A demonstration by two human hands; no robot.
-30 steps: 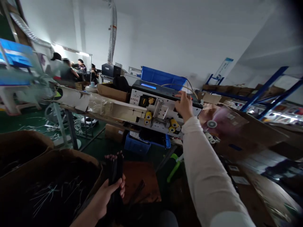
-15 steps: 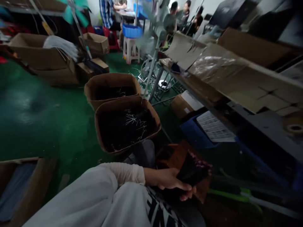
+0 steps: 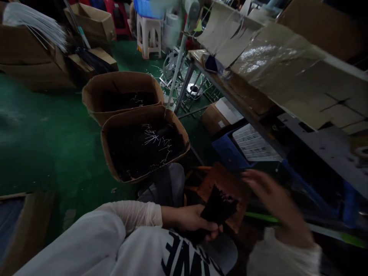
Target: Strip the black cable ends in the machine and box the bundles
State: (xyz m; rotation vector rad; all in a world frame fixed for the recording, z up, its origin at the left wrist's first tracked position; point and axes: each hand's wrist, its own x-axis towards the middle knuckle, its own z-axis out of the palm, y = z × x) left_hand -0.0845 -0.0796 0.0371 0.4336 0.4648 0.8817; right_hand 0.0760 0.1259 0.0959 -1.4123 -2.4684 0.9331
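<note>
My left hand is wrapped round a bundle of dark pieces with pinkish ends, above my lap. The bundle's ends point up and to the right, over an orange-brown stool. My right hand is raised to the right of the bundle, apart from it; it is blurred and its fingers look stretched out, with nothing visible in them.
Two cardboard boxes holding dark material with white threads stand ahead on the green floor. A worktable with cardboard and plastic film runs along the right, a blue crate beneath it. Another box is at lower left.
My right hand has come into view from the right. My left hand still holds the dark bundle, a little further left in the picture. The view has tilted down.
</note>
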